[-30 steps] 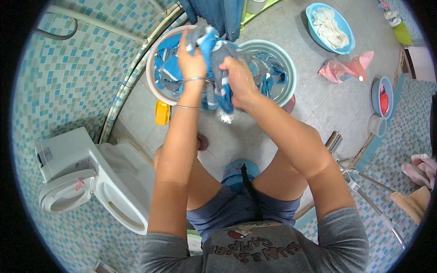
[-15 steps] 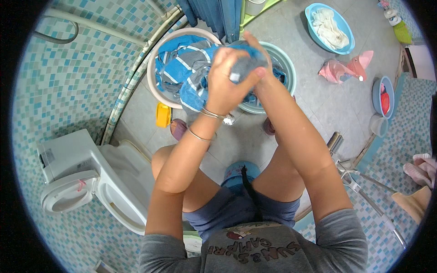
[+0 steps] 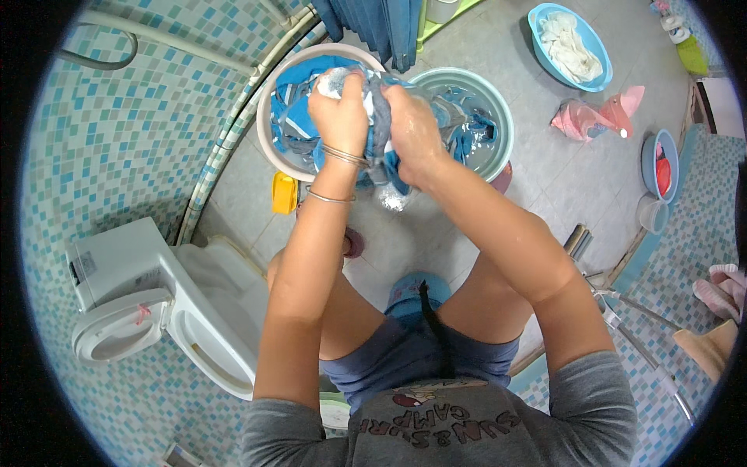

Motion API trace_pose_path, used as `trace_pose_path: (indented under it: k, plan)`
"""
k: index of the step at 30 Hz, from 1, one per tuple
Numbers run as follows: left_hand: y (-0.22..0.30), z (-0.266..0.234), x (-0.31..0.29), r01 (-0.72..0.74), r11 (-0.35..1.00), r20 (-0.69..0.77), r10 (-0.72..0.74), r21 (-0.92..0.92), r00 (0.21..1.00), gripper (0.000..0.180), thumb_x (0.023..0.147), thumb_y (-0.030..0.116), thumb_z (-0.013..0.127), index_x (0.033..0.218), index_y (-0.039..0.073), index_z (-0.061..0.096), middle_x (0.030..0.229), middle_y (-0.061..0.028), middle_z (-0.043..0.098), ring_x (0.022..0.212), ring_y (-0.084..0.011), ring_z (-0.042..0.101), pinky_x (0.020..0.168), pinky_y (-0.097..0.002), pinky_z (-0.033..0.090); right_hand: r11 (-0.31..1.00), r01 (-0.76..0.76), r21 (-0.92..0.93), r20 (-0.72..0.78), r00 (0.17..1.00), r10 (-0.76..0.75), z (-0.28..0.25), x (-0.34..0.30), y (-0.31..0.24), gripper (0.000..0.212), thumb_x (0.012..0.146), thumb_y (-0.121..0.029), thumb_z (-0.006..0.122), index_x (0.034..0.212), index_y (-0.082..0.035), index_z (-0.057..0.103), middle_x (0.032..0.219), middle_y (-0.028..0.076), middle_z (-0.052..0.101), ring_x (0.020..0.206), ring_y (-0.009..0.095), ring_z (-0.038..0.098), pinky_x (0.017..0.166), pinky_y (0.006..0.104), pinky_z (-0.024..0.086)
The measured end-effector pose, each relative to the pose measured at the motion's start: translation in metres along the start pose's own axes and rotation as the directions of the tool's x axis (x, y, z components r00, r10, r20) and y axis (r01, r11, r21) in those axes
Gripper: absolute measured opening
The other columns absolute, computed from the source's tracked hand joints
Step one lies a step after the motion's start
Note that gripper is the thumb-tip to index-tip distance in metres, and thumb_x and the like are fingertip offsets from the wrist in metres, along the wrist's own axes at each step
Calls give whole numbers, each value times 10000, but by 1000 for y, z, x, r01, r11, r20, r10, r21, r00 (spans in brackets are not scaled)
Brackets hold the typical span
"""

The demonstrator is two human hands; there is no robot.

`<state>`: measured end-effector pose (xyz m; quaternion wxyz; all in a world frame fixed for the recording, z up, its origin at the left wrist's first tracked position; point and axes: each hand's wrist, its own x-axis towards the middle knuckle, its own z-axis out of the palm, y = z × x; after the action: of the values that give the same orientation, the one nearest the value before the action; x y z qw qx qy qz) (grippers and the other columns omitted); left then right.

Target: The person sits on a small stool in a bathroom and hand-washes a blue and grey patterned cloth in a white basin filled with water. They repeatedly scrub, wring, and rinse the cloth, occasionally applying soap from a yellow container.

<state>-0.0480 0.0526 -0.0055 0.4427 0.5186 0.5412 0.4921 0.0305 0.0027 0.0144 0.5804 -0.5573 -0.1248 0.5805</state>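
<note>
A wet blue, grey and white striped cloth point(image 3: 377, 117) is bunched between my two hands. My left hand point(image 3: 340, 121) is closed round its left part, where white suds show. Gripping the right part is my right hand point(image 3: 415, 136), its skin wet. Both hands are over the gap between two basins. Below and left, more of the striped cloth lies in the pale pink basin point(image 3: 263, 128). The light green basin point(image 3: 507, 136) on the right holds water and more blue and grey cloth. Part of the cloth hangs below my hands.
A yellow plastic scoop point(image 3: 285, 193) lies by the pink basin. At upper right are a blue basin point(image 3: 534, 35) of white cloth and a pink plastic bag point(image 3: 580, 118). A smaller blue basin point(image 3: 647, 167) stands at right, a toilet point(image 3: 206, 346) at left. I sit on a low blue stool point(image 3: 408, 292).
My hands have moved apart and down a little, with the cloth now stretched between them. The right hand has drawn back leftward, uncovering more of the green basin's water.
</note>
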Motion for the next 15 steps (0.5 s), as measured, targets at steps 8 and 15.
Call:
trace_pose_path:
  k: [8,15]
  plan:
    - [11,28,-34,-431,886,86,422,170,902,143,663,91,674,630,34,547,703,-123,558,670,-266,538,636,-345,452,927,-123,353,119,989,85,-25,29,-4,329,737,-360,691,755,-50,581,719,43,536,633,152,480,596,310,400]
    - [18,27,-43,-608,792,156,594,58,789,121,732,83,654,678,32,559,664,-116,546,606,-263,540,574,-333,438,938,-175,300,42,984,171,-21,16,-36,256,778,-279,639,733,-31,594,738,44,555,629,173,498,589,316,425]
